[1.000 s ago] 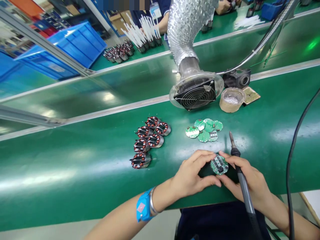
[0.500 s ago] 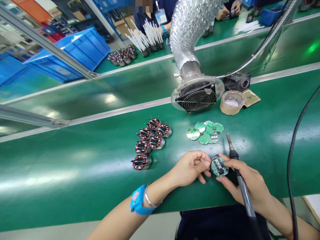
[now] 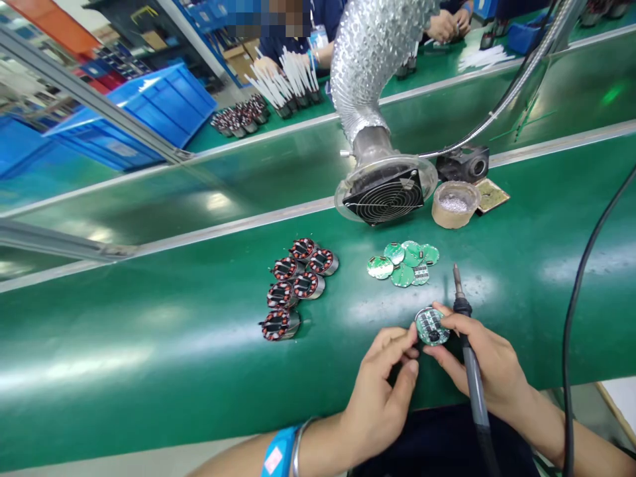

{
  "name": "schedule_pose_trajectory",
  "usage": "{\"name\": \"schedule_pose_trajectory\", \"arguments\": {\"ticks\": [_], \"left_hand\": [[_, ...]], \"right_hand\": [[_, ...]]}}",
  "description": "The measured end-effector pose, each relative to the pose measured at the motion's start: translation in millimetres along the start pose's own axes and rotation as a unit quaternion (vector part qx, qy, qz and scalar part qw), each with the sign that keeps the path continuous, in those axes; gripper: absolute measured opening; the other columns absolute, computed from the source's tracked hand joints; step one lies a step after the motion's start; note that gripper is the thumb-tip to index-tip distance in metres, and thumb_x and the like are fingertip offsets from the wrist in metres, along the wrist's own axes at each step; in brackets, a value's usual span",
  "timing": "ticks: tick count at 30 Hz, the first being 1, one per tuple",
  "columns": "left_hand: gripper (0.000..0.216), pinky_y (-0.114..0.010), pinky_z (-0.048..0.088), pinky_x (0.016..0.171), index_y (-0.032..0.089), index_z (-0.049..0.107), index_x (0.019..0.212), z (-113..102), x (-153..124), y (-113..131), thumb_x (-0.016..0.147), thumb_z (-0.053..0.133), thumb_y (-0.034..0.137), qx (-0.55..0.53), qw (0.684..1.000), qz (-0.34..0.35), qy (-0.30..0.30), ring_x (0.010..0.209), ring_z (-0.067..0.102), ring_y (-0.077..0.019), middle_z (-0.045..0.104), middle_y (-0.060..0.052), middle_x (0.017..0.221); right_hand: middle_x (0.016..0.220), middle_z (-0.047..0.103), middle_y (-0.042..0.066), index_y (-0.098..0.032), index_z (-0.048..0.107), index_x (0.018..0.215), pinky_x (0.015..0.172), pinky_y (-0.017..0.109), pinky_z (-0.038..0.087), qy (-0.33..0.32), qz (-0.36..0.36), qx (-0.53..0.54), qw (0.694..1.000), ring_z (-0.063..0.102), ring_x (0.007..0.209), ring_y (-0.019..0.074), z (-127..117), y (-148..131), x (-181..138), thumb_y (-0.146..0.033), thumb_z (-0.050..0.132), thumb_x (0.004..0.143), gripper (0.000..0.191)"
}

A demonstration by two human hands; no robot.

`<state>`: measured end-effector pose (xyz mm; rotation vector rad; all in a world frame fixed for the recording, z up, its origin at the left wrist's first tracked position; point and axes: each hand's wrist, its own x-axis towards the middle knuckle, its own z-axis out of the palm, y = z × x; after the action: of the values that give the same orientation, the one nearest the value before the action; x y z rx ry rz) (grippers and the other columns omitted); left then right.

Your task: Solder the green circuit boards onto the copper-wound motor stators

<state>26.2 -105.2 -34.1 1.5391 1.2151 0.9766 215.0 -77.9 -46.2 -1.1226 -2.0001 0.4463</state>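
My right hand (image 3: pixel 489 354) grips a round green circuit board (image 3: pixel 432 326) between thumb and fingers, its face with black components turned up. The same hand also holds a soldering iron (image 3: pixel 470 358), whose tip points away from me, up past the board. My left hand (image 3: pixel 382 387) is at the board's left edge. Its index fingertip reaches the rim, while the thumb stands apart below; whether it presses the board is hard to tell. Beyond the hands lies a cluster of loose round circuit boards (image 3: pixel 402 275). To the left stand several motor stators (image 3: pixel 309 285) with copper windings.
A fume extractor fan (image 3: pixel 385 199) on a silver duct (image 3: pixel 365 73) hangs over the bench. Behind the boards sit a round tub (image 3: pixel 454 215) and a soldering iron stand (image 3: pixel 464 164). A black cable (image 3: pixel 579 298) runs down the right. Co-workers' hands (image 3: pixel 447 25) show across the partition.
My left hand has moved down and turned, its thumb now apart from the index finger. The right hand, with board and iron, stays nearly in place. The whole view has shifted slightly.
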Motion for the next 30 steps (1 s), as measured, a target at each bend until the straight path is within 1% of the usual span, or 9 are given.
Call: {"name": "schedule_pose_trajectory", "arguments": {"ticks": [2,6,9,12,14,18,21,25,30], "left_hand": [[0.035,-0.03,0.055,0.076,0.021,0.062,0.125,-7,6,-1,0.091,0.055,0.019,0.026,0.999,0.015,-0.023,0.085,0.062,-0.0157,0.064,-0.007,0.096],[0.011,-0.027,0.055,0.071,0.019,0.076,0.091,-27,40,-8,0.083,0.07,0.024,0.037,0.998,0.002,-0.056,0.076,0.066,-0.0152,0.07,-0.005,0.084],[0.012,-0.024,0.055,0.067,0.016,0.074,0.082,-35,64,-13,0.078,0.076,0.027,0.02,0.995,0.014,-0.095,0.07,0.066,-0.0135,0.07,-0.005,0.082],[0.022,-0.024,0.057,0.07,0.014,0.072,0.092,-38,76,-15,0.078,0.075,0.03,-0.002,0.987,0.042,-0.157,0.071,0.068,-0.0132,0.07,-0.006,0.086],[0.029,-0.025,0.057,0.073,0.014,0.07,0.101,-40,80,-18,0.079,0.075,0.032,0.007,0.979,0.088,-0.184,0.075,0.07,-0.0141,0.071,-0.008,0.09],[0.021,-0.024,0.057,0.076,0.016,0.073,0.098,-40,84,-26,0.083,0.071,0.031,0.058,0.965,0.194,-0.165,0.081,0.07,-0.0157,0.074,-0.009,0.089],[0.014,-0.023,0.058,0.074,0.016,0.073,0.095,-35,81,-31,0.088,0.065,0.026,0.052,0.962,0.231,-0.136,0.079,0.071,-0.0148,0.074,-0.009,0.087],[0.012,-0.024,0.058,0.075,0.016,0.073,0.094,-29,75,-30,0.088,0.065,0.021,0.044,0.967,0.235,-0.084,0.08,0.071,-0.0147,0.075,-0.009,0.085],[0.026,-0.029,0.058,0.082,0.019,0.068,0.115,-41,72,-25,0.09,0.061,0.021,0.076,0.973,0.151,-0.159,0.09,0.07,-0.0165,0.073,-0.009,0.1]], "right_hand": [[0.121,0.067,0.015,-0.018,0.048,0.12,0.086,0.031,0.06,-0.003,0.007,0.003,1.0,0.07,0.103,0.0224,0,0,0,-0.017,0.064,0.087,0.037],[0.119,0.069,0.012,-0.021,0.048,0.116,0.084,0.031,0.061,-0.014,0.047,0.014,0.999,0.071,0.1,0.0228,0,3,-1,-0.025,0.068,0.085,0.037],[0.118,0.069,0.011,-0.022,0.048,0.114,0.082,0.03,0.061,-0.015,0.064,0.009,0.998,0.071,0.098,0.0225,0,5,-2,-0.027,0.069,0.084,0.037],[0.119,0.069,0.011,-0.021,0.048,0.114,0.083,0.029,0.06,-0.018,0.073,0.016,0.997,0.071,0.099,0.0218,0,5,-3,-0.027,0.069,0.084,0.037],[0.119,0.069,0.011,-0.021,0.047,0.114,0.085,0.027,0.059,-0.024,0.075,0.024,0.997,0.071,0.101,0.0211,0,4,-2,-0.028,0.068,0.085,0.037],[0.12,0.069,0.012,-0.021,0.048,0.113,0.086,0.025,0.058,-0.029,0.071,0.027,0.997,0.071,0.101,0.0194,-1,3,0,-0.025,0.068,0.084,0.035],[0.12,0.069,0.012,-0.021,0.049,0.113,0.086,0.025,0.058,-0.023,0.067,0.024,0.997,0.071,0.099,0.0192,-1,3,0,-0.024,0.068,0.084,0.035],[0.121,0.068,0.011,-0.022,0.048,0.115,0.087,0.026,0.058,-0.025,0.07,0.032,0.997,0.07,0.101,0.0193,1,4,-2,-0.025,0.068,0.085,0.037],[0.121,0.069,0.008,-0.025,0.046,0.114,0.083,0.027,0.06,-0.032,0.109,0.046,0.992,0.07,0.101,0.0199,-2,7,-4,-0.032,0.073,0.08,0.044]]}}
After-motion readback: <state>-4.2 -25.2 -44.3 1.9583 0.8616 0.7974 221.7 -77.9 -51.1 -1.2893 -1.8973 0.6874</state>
